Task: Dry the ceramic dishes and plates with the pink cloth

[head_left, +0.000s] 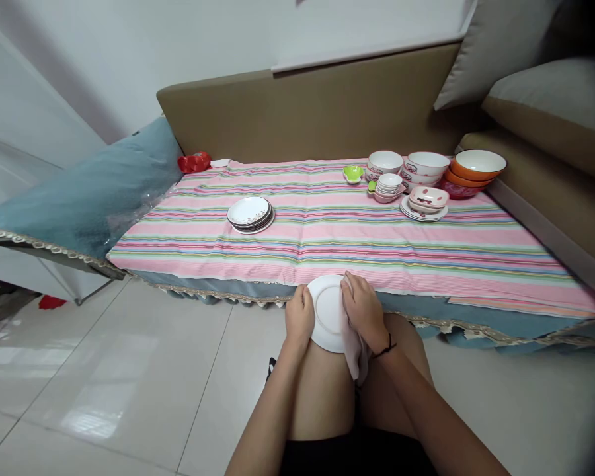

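A white plate [328,313] is held over my lap, its underside with the foot ring facing me. My left hand [300,313] grips the plate's left edge, thumb on top. On the right side, my right hand [365,311] is closed around a pale pinkish cloth [353,350] and presses it against the plate's right rim. The cloth's lower end hangs down over my leg. Part of the plate's right side is hidden behind the cloth and fingers.
A striped pink cloth [322,231] covers the sofa seat. On it stand a plate stack [249,213], white bowls [385,160], orange bowls [477,165], small dishes [389,183], a green dish [353,173] and pink dishes on plates [428,198]. A red bundle [194,162] lies far left.
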Available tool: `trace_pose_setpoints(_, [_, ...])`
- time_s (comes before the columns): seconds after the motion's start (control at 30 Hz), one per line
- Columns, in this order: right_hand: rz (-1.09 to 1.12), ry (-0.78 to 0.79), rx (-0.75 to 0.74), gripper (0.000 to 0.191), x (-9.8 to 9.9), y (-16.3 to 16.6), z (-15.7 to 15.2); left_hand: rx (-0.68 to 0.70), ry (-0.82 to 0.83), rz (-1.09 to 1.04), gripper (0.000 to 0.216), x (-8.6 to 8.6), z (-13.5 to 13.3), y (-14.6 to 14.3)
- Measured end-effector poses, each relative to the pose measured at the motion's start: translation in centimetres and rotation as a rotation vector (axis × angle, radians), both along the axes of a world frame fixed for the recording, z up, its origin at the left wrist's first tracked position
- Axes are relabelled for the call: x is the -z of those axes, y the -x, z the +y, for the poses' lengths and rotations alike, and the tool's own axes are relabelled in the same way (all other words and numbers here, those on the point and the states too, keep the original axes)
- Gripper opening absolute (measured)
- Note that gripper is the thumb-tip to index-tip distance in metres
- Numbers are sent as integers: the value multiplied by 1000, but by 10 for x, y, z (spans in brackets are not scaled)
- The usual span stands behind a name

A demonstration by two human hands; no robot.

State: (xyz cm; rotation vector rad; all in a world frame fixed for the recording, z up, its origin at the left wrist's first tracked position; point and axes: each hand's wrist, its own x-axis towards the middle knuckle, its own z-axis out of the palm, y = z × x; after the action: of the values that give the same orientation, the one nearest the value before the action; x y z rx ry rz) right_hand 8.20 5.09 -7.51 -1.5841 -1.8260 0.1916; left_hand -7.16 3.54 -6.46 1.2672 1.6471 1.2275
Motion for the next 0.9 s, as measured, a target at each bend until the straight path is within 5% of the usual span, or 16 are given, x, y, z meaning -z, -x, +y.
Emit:
trace_pose_setpoints(0.3, [-31, -72, -26, 41, 9, -1, -9, -2, 0, -3, 25, 3, -6, -1])
trace_pose_setpoints(0.43, [-37, -55, -15, 46, 11, 4, -10, -81, -133, 13, 20, -6, -7, -1])
trace_pose_setpoints(0.7, [92, -75, -22, 44, 9, 7, -9, 123, -222, 125, 33, -12, -19, -15])
trace_pose_setpoints(0.9, [209, -168, 111, 17, -5, 4, -18, 143, -217, 105, 42, -3, -24, -23])
